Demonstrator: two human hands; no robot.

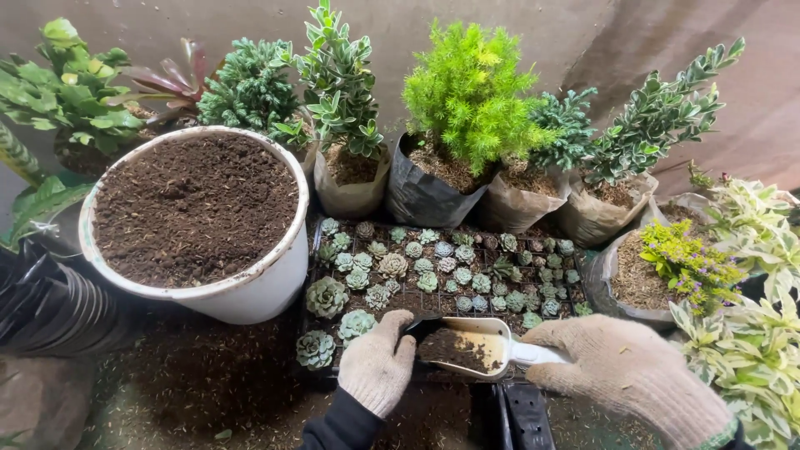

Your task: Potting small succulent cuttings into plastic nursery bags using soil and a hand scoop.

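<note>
At lower centre of the frame, the gloved right hand (629,375) grips the handle of a white scoop (475,343), pale plastic smeared with dirt and half full of dark soil. The gloved left hand (377,360) is curled around a small black pot (423,323) at the scoop's mouth, over a tray of succulents (433,267).
</note>
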